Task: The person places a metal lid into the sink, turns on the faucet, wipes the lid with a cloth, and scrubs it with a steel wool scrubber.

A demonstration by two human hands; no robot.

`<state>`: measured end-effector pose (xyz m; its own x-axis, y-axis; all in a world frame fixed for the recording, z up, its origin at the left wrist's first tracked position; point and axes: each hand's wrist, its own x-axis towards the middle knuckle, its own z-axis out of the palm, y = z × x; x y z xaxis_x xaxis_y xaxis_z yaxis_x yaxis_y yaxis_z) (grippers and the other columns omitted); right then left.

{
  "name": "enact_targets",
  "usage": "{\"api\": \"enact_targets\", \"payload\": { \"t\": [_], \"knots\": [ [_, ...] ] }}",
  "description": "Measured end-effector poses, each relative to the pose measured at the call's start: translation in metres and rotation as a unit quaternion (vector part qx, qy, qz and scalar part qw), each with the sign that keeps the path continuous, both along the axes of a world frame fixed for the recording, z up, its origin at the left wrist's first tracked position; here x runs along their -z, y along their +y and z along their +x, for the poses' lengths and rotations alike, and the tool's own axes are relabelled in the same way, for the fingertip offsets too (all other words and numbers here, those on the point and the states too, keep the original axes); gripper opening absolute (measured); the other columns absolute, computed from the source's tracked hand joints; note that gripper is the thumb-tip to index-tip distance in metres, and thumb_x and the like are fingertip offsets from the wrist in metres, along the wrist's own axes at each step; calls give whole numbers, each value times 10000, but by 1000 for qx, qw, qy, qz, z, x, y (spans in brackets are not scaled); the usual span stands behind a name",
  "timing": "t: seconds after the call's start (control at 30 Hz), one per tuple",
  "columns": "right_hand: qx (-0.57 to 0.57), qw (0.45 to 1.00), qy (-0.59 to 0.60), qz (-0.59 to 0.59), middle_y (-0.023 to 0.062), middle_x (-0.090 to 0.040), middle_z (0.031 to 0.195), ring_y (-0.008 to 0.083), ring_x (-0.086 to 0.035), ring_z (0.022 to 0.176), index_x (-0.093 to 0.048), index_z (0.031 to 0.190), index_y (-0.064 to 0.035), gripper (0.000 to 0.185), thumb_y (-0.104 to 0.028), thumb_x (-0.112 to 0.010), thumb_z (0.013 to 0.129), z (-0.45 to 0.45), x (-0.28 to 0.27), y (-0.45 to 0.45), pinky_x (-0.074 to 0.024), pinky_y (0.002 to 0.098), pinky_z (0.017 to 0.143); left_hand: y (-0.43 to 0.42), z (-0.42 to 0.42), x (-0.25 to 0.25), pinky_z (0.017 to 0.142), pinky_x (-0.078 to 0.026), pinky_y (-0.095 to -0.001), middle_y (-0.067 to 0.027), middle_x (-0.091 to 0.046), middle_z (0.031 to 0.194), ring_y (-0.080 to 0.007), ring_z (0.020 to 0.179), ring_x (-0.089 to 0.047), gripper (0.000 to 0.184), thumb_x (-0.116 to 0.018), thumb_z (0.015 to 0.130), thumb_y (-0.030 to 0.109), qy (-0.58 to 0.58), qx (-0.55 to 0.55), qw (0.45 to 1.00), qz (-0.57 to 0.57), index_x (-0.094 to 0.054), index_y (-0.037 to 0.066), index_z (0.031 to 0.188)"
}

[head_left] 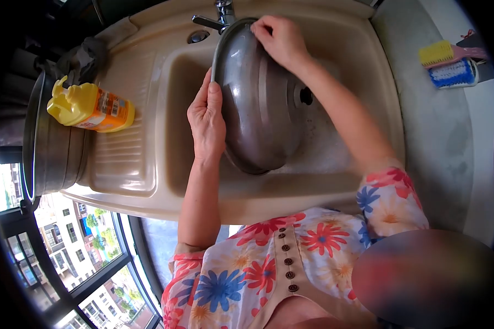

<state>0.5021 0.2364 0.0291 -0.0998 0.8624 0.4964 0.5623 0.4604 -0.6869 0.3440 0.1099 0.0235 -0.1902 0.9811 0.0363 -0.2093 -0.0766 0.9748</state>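
A large metal pot lid [252,98] stands tilted on its edge in the beige sink [173,181], its dark knob facing right. My left hand [208,118] grips the lid's left rim, thumb on the outer face and fingers behind it. At the top of the lid my right hand [277,35] is closed, its fingertips curled against the surface near the rim; whatever they may hold is hidden. The chrome faucet [224,16] rises just behind the lid's upper edge.
A yellow bottle [96,108] lies on the ribbed drainboard [123,170] at left, beside a large metal pot [57,148]. Dark cloth [90,55] is behind it. Yellow [436,54] and blue brushes [453,74] rest on the right ledge. Windows are at lower left.
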Motion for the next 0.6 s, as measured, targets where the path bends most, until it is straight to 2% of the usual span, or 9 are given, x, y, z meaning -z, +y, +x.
{"api": "enact_targets", "payload": {
  "t": [0.07, 0.13, 0.2, 0.27, 0.33, 0.37, 0.4, 0.47, 0.6],
  "knots": [
    [3, 999, -17, 30, 103, -601, 744, 262, -583, 653, -610, 768, -26, 135, -154, -591, 806, 1, 4, 17, -466, 334, 590, -1, 0, 0, 846, -400, -190, -30, -591, 1062, -57, 938, -510, 429, -464, 952, 255, 1, 0, 1000, -6, -450, -22, 1278],
    [-37, 991, -16, 131, 106, -596, 734, 254, -581, 646, -608, 753, -24, 111, -123, -595, 802, -5, -1, -18, -464, 334, 582, -2, -3, 1, 851, -398, -191, -32, -592, 1063, -58, 946, -511, 430, -463, 952, 255, 16, -7, 1000, -16, -447, -23, 1280],
    [-102, 983, -30, 146, 103, -588, 734, 253, -580, 649, -600, 740, -36, 40, -56, -617, 770, -14, -2, -74, -467, 331, 586, -2, -3, -1, 860, -395, -196, -38, -592, 1069, -65, 958, -511, 434, -466, 951, 256, 3, -1, 1000, -12, -445, -25, 1281],
    [-124, 971, -36, 199, 101, -591, 742, 239, -580, 653, -608, 754, -36, 56, -82, -614, 786, -14, 1, -79, -471, 323, 590, -2, -3, -3, 866, -395, -202, -43, -592, 1074, -71, 966, -512, 435, -466, 951, 257, 3, -1, 1000, -7, -444, -26, 1280],
    [-62, 986, -16, 156, 100, -607, 728, 217, -586, 635, -625, 786, -33, 83, -114, -609, 800, -5, 4, -28, -472, 315, 585, -2, 0, -6, 868, -398, -208, -48, -591, 1076, -76, 968, -513, 435, -464, 951, 257, 13, -1, 1000, 1, -444, -28, 1280],
    [-28, 999, 14, 19, 103, -624, 710, 222, -602, 625, -635, 825, -28, 112, -132, -601, 802, 0, -1, -5, -469, 309, 581, -2, 1, -5, 871, -397, -210, -49, -591, 1079, -77, 972, -513, 435, -463, 952, 257, 18, -4, 1000, -3, -445, -28, 1279],
    [-8, 1000, -8, -7, 110, -631, 692, 228, -606, 605, -636, 840, -24, 118, -125, -600, 792, 3, -5, 12, -465, 301, 578, -1, 1, -4, 874, -397, -213, -51, -591, 1082, -78, 976, -512, 434, -462, 952, 257, 22, -7, 1000, -4, -446, -28, 1278],
    [-1, 997, -53, 52, 109, -622, 708, 233, -598, 618, -632, 819, -29, 103, -121, -590, 795, 1, 5, 14, -463, 309, 577, 0, -1, -1, 879, -394, -215, -55, -589, 1089, -80, 983, -511, 436, -462, 952, 258, 26, -4, 1000, -6, -444, -29, 1279],
    [-133, 969, -31, 208, 90, -542, 698, 259, -560, 623, -586, 748, -34, 56, -57, -636, 759, -20, -3, -83, -451, 328, 561, 0, -4, 1, 888, -387, -214, -60, -587, 1101, -80, 992, -510, 443, -464, 950, 261, 8, -3, 1000, -9, -438, -29, 1284]
  ]
}}
